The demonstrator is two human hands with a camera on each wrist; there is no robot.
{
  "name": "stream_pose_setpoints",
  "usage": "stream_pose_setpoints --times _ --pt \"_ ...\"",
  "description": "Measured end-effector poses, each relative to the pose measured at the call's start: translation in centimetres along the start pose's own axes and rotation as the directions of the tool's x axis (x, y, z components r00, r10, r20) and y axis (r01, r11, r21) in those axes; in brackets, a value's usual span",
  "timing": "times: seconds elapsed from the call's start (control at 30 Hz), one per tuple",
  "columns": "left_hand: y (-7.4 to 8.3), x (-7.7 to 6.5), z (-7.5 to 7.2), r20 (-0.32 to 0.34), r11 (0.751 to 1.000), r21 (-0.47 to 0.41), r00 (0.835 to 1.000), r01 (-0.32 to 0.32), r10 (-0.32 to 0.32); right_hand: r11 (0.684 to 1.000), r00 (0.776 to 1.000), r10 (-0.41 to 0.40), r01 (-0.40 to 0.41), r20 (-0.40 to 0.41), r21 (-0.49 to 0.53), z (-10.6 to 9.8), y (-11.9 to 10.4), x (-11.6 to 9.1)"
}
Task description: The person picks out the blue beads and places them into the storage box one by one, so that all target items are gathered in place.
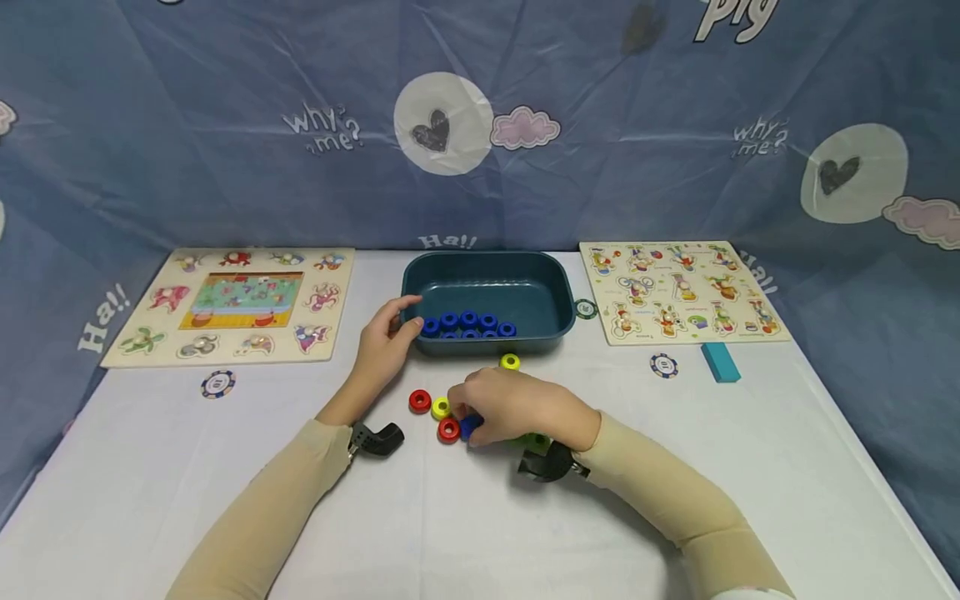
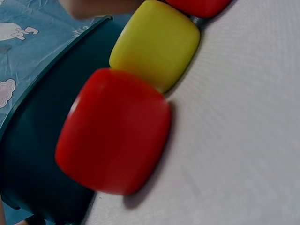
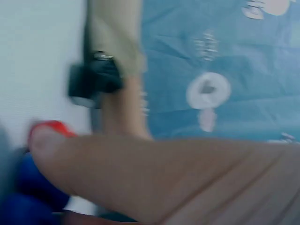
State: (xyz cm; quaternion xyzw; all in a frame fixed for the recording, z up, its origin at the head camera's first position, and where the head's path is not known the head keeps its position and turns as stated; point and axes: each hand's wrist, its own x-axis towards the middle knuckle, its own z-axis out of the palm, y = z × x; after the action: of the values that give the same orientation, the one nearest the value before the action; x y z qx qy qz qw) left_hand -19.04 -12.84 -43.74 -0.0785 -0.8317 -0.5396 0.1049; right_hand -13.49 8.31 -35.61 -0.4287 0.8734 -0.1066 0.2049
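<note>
My left hand grips the left end of a dark teal tub, thumb and fingers at its rim. Several blue beads with round holes lie inside along the near wall. In front of the tub my right hand pinches a blue bead between thumb and fingers, low over the cloth. Beside it lie two red beads and a yellow bead. Another yellow bead sits by the tub's front wall. Green beads show partly under the right wrist.
Wooden picture puzzle boards stand on both sides, a sea-animal board at left and a figure board at right. A teal block and poker chips lie on the white cloth. A printed blue curtain hangs behind.
</note>
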Motion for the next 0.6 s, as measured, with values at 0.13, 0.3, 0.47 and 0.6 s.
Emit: stream_pose_setpoints --times 0.13,0.3,0.47,0.6 --pt "-0.1 0.0 0.0 0.001 1.0 -0.001 1.0 -0.004 0.004 0.994 0.997 0.075 -0.075 -0.008 -0.075 1.0 -0.7 0.5" --pt "-0.1 -0.2 0.0 0.001 1.0 0.005 1.0 -0.002 0.002 0.996 0.998 0.057 -0.058 -0.017 -0.072 1.1 -0.9 0.6" --pt "-0.2 -0.1 0.0 0.005 1.0 0.006 1.0 -0.012 0.012 0.995 0.993 -0.093 0.094 -0.069 0.015 -0.4 0.3 -0.1" --pt "-0.3 0.0 0.0 -0.004 1.0 0.008 1.0 -0.019 0.019 0.984 0.964 -0.125 0.151 -0.236 0.097 -3.0 2.5 -1.5"
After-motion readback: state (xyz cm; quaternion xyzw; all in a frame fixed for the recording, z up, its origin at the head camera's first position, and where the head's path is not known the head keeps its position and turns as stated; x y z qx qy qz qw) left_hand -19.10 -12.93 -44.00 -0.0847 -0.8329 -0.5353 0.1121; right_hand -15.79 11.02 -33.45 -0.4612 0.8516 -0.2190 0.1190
